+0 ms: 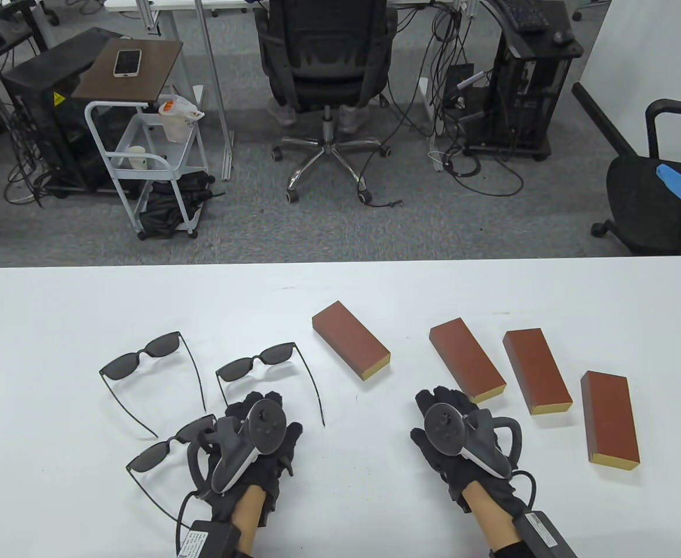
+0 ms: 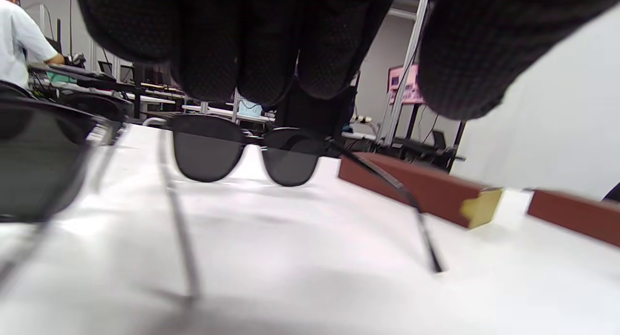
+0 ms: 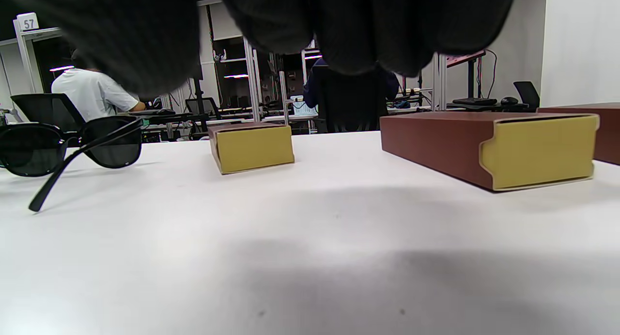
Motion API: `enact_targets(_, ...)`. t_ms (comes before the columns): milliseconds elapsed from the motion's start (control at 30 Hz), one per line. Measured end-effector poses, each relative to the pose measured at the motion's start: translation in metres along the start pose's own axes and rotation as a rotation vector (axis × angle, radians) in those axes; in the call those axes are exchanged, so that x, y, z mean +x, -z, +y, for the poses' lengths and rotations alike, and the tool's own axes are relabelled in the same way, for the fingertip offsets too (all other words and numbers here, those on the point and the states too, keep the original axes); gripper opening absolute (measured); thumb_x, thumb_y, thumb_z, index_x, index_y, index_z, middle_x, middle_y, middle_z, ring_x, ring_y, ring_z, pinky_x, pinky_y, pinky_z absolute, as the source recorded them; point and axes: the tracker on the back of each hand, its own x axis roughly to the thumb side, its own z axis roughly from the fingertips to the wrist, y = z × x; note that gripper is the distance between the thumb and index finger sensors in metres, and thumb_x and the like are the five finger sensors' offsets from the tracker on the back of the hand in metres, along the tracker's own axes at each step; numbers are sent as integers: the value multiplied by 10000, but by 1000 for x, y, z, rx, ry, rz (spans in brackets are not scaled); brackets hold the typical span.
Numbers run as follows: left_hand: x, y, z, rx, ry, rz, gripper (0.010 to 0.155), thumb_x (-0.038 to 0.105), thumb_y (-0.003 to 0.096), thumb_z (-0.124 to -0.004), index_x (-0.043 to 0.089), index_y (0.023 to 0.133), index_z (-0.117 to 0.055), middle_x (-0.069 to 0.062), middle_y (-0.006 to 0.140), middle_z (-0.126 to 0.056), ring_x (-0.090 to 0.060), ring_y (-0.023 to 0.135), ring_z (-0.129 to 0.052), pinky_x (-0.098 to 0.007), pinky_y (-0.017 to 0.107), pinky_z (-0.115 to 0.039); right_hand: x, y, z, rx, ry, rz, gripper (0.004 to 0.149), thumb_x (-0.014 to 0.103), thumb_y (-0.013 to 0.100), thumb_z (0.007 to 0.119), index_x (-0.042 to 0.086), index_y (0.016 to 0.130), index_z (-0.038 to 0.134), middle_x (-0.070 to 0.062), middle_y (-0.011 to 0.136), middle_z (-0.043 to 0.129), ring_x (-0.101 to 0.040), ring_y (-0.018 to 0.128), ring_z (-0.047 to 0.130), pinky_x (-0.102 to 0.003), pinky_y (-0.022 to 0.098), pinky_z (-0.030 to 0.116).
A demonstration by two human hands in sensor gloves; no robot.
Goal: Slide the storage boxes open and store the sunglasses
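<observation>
Three pairs of dark sunglasses lie unfolded on the white table [image 1: 55,314]: a far left pair [image 1: 142,357], a middle pair [image 1: 259,360] [image 2: 242,153] [image 3: 63,148], and a near pair [image 1: 160,450] partly under my left wrist. Several brown slide boxes with yellow drawer ends lie closed to the right: the leftmost box [image 1: 350,347] [image 2: 426,190] [image 3: 252,148], the second box [image 1: 466,359] [image 3: 484,146], a third box [image 1: 537,370] and a fourth box [image 1: 610,417]. My left hand [image 1: 261,402] hovers just behind the middle pair, holding nothing. My right hand [image 1: 440,398] sits left of the second box's near end, also holding nothing.
Beyond the table's far edge stand an office chair [image 1: 325,64], a white trolley [image 1: 142,157] and a second chair [image 1: 660,197] at the right. A blurred lens of the near pair [image 2: 38,165] fills the left of the left wrist view.
</observation>
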Motion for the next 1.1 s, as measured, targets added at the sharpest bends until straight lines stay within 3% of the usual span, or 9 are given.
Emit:
enact_targets(233,-67,4,1,-124,155,66,693,522,353,-936,335,1000,-774,-8,1098,-754,-351,990,-753,-612,660,-664,-4,1,-1,13,-3,21,639,499,304,844,276,877,674,-125,971,679,-412,867,716,-513,637,667)
enact_targets(467,-124,11,3,-262,290,266,685,420,368,-934,322,1017,-738,-11,1101,-735,-342,977,-764,-595,649,-681,-10,1,-2,15,21,49,618,476,315,839,276,876,675,-124,970,679,-411,867,714,-511,637,667)
enact_targets(667,-138,16,-4,-326,268,330,582,375,381,-919,325,951,-810,-5,1011,-843,-318,877,-871,-569,603,-730,-17,1,0,25,22,72,621,478,314,840,273,877,674,-125,969,680,-412,866,714,-512,636,666)
enact_targets(867,-142,17,-13,-321,287,348,501,322,403,-892,325,902,-848,8,946,-899,-293,816,-924,-549,586,-757,-22,1,0,19,30,87,625,485,314,837,272,878,671,-126,968,681,-413,865,714,-512,635,666)
enact_targets(1100,-149,13,-12,-295,192,370,406,274,418,-869,313,821,-899,-4,848,-959,-265,726,-978,-521,562,-789,-24,1,-1,21,50,102,627,490,316,834,271,880,668,-125,968,680,-411,863,716,-510,634,669)
